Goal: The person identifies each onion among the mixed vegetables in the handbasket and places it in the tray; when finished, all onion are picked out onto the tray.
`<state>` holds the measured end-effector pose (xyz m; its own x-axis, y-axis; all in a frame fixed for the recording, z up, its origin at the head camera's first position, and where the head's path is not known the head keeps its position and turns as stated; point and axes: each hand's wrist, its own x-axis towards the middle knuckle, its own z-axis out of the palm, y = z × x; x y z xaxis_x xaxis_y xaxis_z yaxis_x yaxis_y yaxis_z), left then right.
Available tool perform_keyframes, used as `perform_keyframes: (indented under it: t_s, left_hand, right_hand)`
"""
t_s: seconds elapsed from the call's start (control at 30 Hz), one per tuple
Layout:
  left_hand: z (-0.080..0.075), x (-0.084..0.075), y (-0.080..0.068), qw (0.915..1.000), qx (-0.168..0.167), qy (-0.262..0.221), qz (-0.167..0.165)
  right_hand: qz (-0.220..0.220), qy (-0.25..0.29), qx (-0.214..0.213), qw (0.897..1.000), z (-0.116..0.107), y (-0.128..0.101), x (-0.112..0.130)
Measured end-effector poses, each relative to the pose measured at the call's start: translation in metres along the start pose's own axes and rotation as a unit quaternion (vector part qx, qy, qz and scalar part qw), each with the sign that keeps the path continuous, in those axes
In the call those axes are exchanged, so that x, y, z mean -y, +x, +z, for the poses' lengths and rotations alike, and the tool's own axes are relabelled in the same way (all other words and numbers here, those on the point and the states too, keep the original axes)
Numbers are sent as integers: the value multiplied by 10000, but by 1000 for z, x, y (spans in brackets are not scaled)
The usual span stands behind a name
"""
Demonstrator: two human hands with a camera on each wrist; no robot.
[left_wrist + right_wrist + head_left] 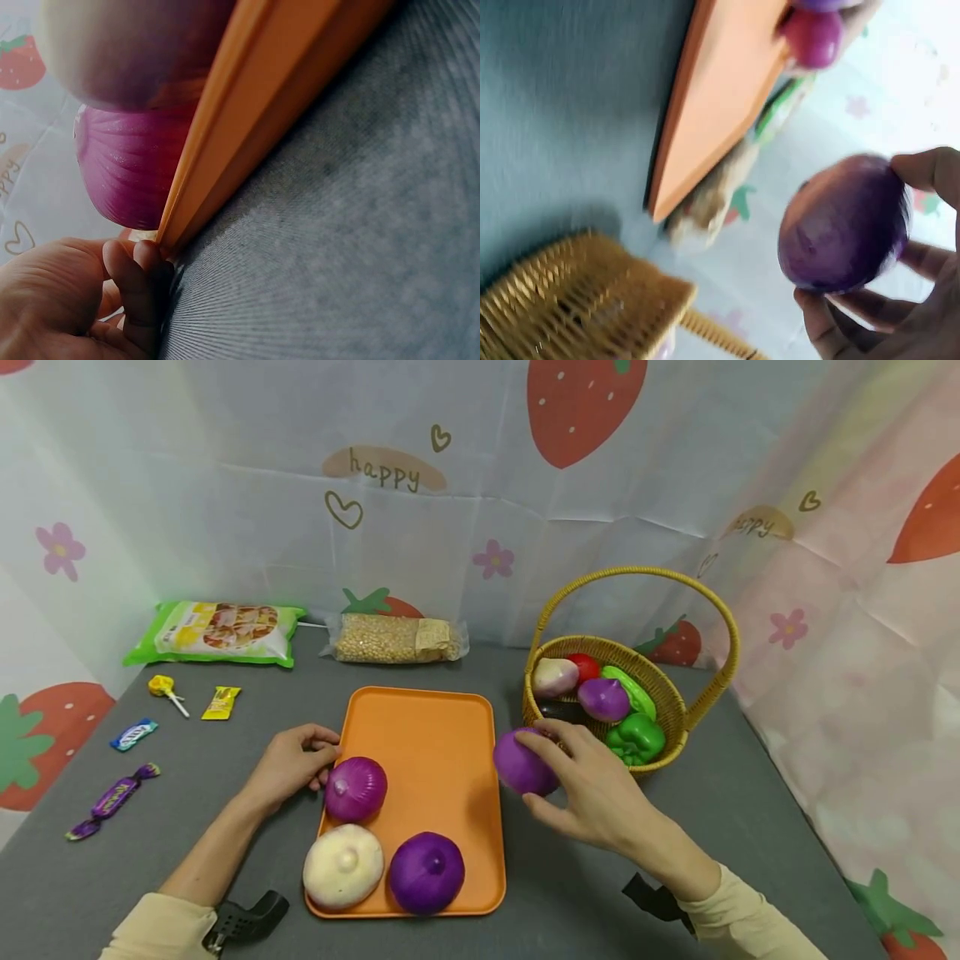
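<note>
A purple toy onion (522, 764) is held up by my right hand (600, 789), between the basket and the tray. In the right wrist view, thumb and fingertips grip this onion (840, 229) around its sides. At the left edge of the orange tray (420, 727), my left hand (288, 768) pinches the rim, as the left wrist view shows closely. On that tray lie a magenta onion (356, 789) beside the left fingers, a white onion (343, 866) at the near left corner and a dark purple onion (427, 872) near the front edge.
A wicker basket (678, 727) with a tall handle holds several toy vegetables, including a green pepper (636, 738). Behind the tray lie a bag of kernels (397, 638) and a green food packet (217, 633). Sweets, including a lollipop (161, 686), lie at the left.
</note>
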<state>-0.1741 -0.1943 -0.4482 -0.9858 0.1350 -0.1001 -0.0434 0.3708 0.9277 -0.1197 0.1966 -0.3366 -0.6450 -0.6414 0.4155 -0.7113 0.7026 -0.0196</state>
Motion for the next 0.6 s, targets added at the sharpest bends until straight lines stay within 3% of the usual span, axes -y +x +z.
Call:
perform_keyframes:
  t_s: [0.27, 0.6]
  left_hand:
    - [-1, -1, 0, 10000, -9, 14, 18]
    - [1, -1, 0, 10000, 9, -4, 30]
  right_hand:
    - [-786, 38, 660, 9947, 17, -18, 23]
    - [-1101, 94, 969, 9891, 34, -29, 37]
